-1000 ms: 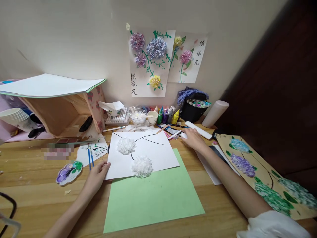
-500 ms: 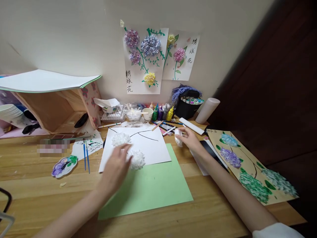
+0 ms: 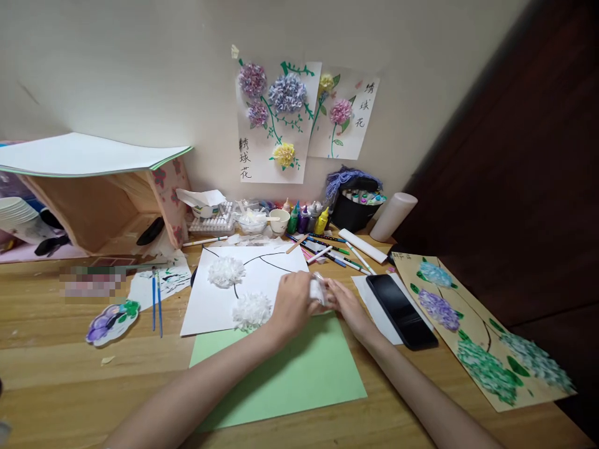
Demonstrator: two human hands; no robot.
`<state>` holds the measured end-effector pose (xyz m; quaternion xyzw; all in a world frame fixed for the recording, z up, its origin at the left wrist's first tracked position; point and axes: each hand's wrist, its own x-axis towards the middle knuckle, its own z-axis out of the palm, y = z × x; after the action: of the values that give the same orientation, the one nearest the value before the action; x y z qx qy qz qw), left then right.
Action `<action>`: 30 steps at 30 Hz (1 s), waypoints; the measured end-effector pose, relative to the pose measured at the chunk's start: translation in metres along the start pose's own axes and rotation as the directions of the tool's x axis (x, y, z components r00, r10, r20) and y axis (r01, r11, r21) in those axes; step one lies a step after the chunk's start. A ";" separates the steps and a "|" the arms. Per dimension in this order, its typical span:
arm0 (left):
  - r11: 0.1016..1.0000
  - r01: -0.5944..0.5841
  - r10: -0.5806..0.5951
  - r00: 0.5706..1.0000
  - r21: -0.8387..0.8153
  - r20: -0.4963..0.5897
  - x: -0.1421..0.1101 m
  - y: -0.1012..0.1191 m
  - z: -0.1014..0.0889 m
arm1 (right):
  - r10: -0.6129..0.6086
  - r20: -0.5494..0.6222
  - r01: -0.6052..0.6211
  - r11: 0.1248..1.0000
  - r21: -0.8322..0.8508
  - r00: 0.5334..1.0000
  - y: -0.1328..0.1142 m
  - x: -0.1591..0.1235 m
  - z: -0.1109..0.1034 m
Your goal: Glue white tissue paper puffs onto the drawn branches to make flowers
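My left hand [image 3: 291, 305] and my right hand [image 3: 349, 304] have come together over the right edge of a white sheet of paper [image 3: 199, 312]. Both sets of fingers are closed on a small white object with a clear, shiny edge [image 3: 318, 290]; its exact kind I cannot make out. Dark branch lines run across the white sheet. On it sit two fluffy white paper flowers, the upper flower [image 3: 226, 272] farther from me and the lower flower [image 3: 253, 310] just left of my left hand. A light green sheet [image 3: 285, 374] lies partly beneath the white one, under my left wrist.
Right of my hands lie a black phone [image 3: 401, 312] and a finished flower picture [image 3: 472, 324]. Markers [image 3: 332, 252], paint bottles [image 3: 304, 219] and a paper cup [image 3: 279, 221] line the back. Two blue brushes [image 3: 156, 305] and a paint palette [image 3: 112, 323] are on the left.
My left hand has moved right, away from the white flowers, to the small white object. My right hand has brought that object slightly left and nearer. The view has shifted slightly.
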<state>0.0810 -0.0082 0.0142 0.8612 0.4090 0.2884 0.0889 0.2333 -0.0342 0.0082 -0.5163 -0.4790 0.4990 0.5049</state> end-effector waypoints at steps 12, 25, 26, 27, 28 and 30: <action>0.979 0.032 -0.050 0.995 0.201 0.083 0.002 0.001 -0.001 | -0.003 0.052 0.010 0.992 -0.125 0.999 -0.012 -0.001 -0.010; 0.996 0.086 -0.087 0.996 -0.034 -0.029 -0.014 0.015 0.009 | -0.002 -0.050 -0.006 0.987 -0.159 0.999 -0.002 0.000 -0.015; 0.995 0.079 -0.079 0.997 -0.057 0.008 -0.015 0.015 0.008 | -0.028 -0.038 0.020 0.983 -0.183 0.999 -0.003 -0.001 -0.014; 0.994 0.076 -0.073 0.997 -0.081 0.035 -0.015 0.016 0.007 | -0.049 -0.021 0.044 0.977 -0.206 0.999 -0.003 -0.003 -0.013; 0.991 0.078 -0.074 0.996 -0.107 0.046 -0.015 0.016 0.007 | -0.068 -0.001 0.066 0.972 -0.225 0.998 -0.004 -0.004 -0.011; 0.985 0.093 -0.088 0.995 -0.146 0.036 -0.015 0.015 0.006 | -0.117 0.038 0.123 0.959 -0.255 0.992 -0.005 -0.009 -0.008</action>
<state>0.0867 -0.0293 0.0087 0.8368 0.4239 0.3010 0.1714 0.2409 -0.0429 0.0135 -0.5417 -0.5756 0.4074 0.4576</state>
